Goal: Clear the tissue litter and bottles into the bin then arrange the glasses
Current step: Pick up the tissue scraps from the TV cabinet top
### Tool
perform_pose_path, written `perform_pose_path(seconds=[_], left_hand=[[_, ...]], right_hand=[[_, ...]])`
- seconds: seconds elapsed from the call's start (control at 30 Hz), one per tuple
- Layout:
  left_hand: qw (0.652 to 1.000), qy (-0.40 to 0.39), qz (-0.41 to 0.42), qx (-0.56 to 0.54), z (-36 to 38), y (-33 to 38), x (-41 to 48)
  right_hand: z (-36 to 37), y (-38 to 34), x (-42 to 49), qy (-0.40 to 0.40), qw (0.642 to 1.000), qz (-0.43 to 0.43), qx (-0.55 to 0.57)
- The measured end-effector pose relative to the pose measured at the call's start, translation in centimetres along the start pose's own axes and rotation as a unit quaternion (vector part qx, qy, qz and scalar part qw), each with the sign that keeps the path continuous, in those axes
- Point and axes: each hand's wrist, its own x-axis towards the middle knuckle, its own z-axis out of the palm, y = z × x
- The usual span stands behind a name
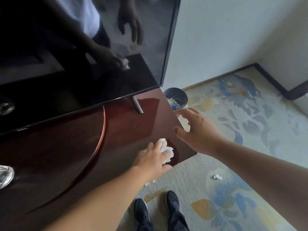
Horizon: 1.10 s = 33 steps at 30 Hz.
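A crumpled white tissue (164,142) lies near the right corner of the dark wooden table (126,130), and my left hand (152,158) rests on top of it with fingers curled around it. My right hand (195,129) hovers open past the table's right edge, fingers spread, holding nothing. The bin (176,97), lined with a dark bag and holding some litter, stands on the floor beyond the table's far right corner. Two more tissue scraps, one (217,177) and another (150,182), lie on the carpet. A clear glass (5,175) sits at the table's left edge.
A large black TV (83,55) on a metal foot (137,104) fills the table's back and reflects my hands. White walls with a dark skirting board (275,80) bound the patterned carpet (241,114). My black shoes (156,210) stand close to the table's front.
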Motion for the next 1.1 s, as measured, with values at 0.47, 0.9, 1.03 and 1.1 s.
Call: perform_pose_path(seconds=[0.47, 0.9, 1.03, 1.1], left_hand=[[0.993, 0.03, -0.113, -0.036, 0.2, -1.7, -2.3], [0.981, 0.111, -0.159, 0.002, 6.1, 0.9, -9.1], [0.976, 0.097, -0.196, -0.01, 5.2, 1.3, -8.2], [0.974, 0.11, -0.198, -0.025, 4.2, 2.1, -8.6]], right_hand=[[-1.6, 1.0, -5.0, 0.004, 1.0, 0.013, -0.005], [-0.9, 2.9, -7.7, -0.057, 0.996, -0.061, -0.027], [-1.9, 3.1, -8.3, -0.062, 0.994, -0.078, -0.041], [-2.7, 2.8, -8.6, -0.057, 0.993, -0.09, -0.047]])
